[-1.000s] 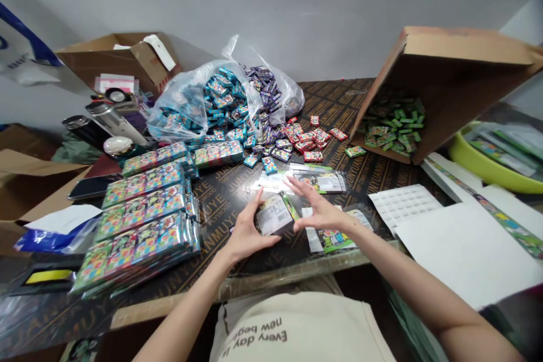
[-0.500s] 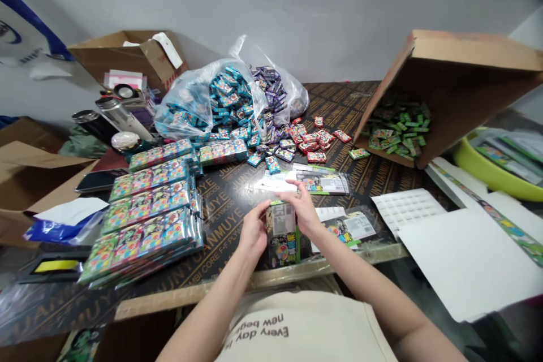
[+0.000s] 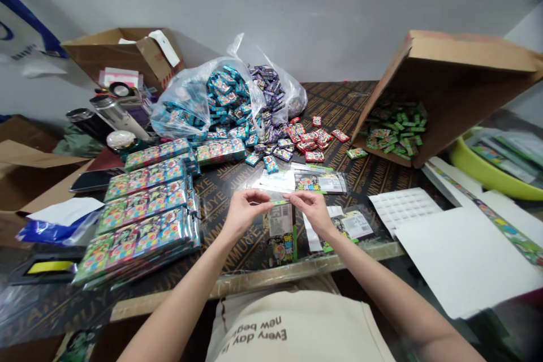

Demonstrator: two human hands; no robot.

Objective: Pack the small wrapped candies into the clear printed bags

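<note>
A dark printed packet (image 3: 280, 243) with a green edge, apparently in clear film, stands at the table's front edge, in front of my body. At its top edge my left hand (image 3: 246, 212) pinches the left side, thumb stretched toward the middle. Opposite it, my right hand (image 3: 311, 209) pinches the same edge with thumb and fingers. Just beyond my hands lie flat printed packets (image 3: 320, 182) in clear film. To the right of the held packet rest another printed packet (image 3: 356, 223) and a white sheet (image 3: 314, 235).
Stacks of wrapped colourful box packs (image 3: 144, 198) stand left. Behind are a clear bag of blue boxes (image 3: 229, 93), purple boxes (image 3: 269, 87) and loose red boxes (image 3: 309, 138). A tilted carton (image 3: 462, 90) holds green boxes (image 3: 399, 133). White sheets (image 3: 466, 260) lie right, near a yellow-green basin (image 3: 500, 172).
My left hand has shifted left from the packet's side to a pinch at its top edge. My right hand has come down from above the packet and closed on that edge.
</note>
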